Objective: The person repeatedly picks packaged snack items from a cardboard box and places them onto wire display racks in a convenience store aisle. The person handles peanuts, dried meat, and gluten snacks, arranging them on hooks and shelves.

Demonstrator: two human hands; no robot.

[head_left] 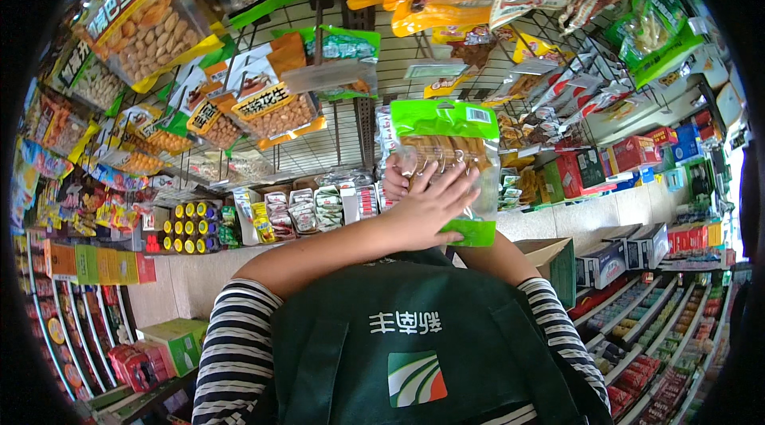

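A see-through snack bag (488, 158) with bright green ends and brown strips inside is held upright in front of the hanging racks. My left hand (442, 200) lies across its front, fingers spread and pressed against the clear film, thumb low near the green bottom end. Behind my left forearm, my right arm crosses over. The fingers of my right hand (396, 178) curl around the bag's left edge; the rest of that hand is hidden by the bag and my left hand.
Hanging wire racks (343, 138) carry nut bags (159, 34) and other snack packs above and around me. Low boxes of small packets (303, 214) line the shelf behind my arms. A green carton (175, 341) stands lower left; an open box (550, 265) is near my right elbow.
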